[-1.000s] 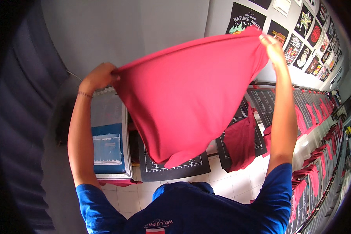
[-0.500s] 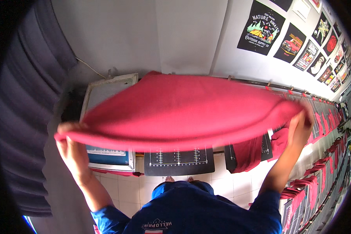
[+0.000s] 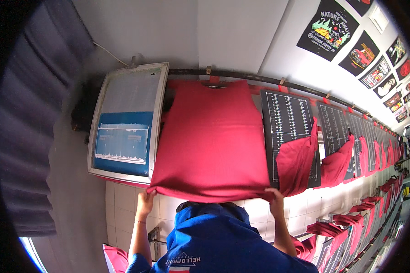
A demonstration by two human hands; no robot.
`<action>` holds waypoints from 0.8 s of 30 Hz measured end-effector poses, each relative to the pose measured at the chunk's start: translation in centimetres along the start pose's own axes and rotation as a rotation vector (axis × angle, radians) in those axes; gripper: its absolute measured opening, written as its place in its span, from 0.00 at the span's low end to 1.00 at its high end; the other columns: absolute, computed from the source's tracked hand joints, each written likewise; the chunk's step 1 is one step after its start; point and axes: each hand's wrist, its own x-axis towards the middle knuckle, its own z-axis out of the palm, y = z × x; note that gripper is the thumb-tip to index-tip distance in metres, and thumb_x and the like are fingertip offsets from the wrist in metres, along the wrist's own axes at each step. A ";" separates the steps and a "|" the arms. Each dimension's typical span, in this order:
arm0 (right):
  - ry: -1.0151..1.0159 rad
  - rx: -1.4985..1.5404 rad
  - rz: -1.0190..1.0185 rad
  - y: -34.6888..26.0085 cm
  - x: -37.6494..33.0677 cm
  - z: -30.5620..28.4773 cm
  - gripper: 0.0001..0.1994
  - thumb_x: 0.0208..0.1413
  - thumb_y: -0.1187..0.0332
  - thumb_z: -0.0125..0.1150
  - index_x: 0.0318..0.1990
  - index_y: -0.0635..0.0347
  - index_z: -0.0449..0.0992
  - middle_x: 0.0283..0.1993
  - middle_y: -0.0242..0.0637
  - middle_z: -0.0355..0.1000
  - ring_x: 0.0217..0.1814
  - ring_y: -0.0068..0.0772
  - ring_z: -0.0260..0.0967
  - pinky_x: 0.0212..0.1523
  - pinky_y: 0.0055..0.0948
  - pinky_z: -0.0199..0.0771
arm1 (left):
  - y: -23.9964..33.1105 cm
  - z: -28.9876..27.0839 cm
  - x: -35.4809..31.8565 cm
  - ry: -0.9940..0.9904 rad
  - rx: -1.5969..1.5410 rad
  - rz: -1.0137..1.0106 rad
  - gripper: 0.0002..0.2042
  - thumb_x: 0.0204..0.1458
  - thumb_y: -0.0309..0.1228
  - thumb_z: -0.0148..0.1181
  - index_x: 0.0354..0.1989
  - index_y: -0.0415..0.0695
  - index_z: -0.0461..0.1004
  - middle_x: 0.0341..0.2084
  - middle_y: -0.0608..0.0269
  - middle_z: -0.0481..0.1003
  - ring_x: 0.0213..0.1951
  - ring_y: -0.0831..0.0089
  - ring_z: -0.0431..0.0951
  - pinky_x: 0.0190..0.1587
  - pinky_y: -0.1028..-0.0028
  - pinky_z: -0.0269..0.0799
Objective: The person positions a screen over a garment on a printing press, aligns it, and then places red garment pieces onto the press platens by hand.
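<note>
A red T-shirt [image 3: 209,141] lies spread over a board in front of me, its neckline at the far end and its hem hanging at the near edge. My left hand [image 3: 145,201] pinches the hem's left corner. At the right corner, my right hand [image 3: 274,200] grips the same hem with its fingers closed. The shirt covers nearly all of the board beneath it.
Left of the shirt stands a framed printing screen [image 3: 127,123] with a blue lower area. To the right, a black board [image 3: 289,118] with white ruled marks carries red cloth [image 3: 298,164]. Several similar boards follow along a dark rail [image 3: 259,77]. A dark curtain [image 3: 27,136] hangs at far left.
The shirt was stretched in the air between my hands; now it lies flat over the board. Both hands came down toward me and closer together, still holding the hem.
</note>
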 end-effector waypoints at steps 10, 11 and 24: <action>-0.146 0.471 0.458 7.4 5.4 6.9 0.31 0.65 0.48 0.41 0.68 0.61 0.56 0.70 0.47 0.56 0.71 0.40 0.54 0.69 0.38 0.53 | -12.0 6.8 3.1 -0.132 -0.290 -0.449 0.27 0.64 0.51 0.43 0.57 0.39 0.68 0.51 0.56 0.74 0.55 0.64 0.73 0.58 0.67 0.65; -0.074 0.633 0.561 8.1 6.5 8.5 0.35 0.67 0.42 0.31 0.69 0.64 0.53 0.71 0.48 0.53 0.72 0.40 0.52 0.70 0.38 0.50 | -10.4 8.2 4.8 -0.124 -0.588 -0.621 0.28 0.65 0.53 0.40 0.58 0.40 0.69 0.52 0.56 0.74 0.55 0.65 0.73 0.59 0.67 0.65; -0.037 0.485 0.909 12.0 -9.1 6.0 0.16 0.61 0.56 0.58 0.45 0.61 0.77 0.38 0.32 0.75 0.40 0.24 0.70 0.40 0.26 0.66 | -10.5 3.8 -3.6 -0.055 -0.702 -0.469 0.06 0.63 0.32 0.51 0.40 0.44 0.71 0.35 0.69 0.75 0.38 0.79 0.74 0.47 0.73 0.70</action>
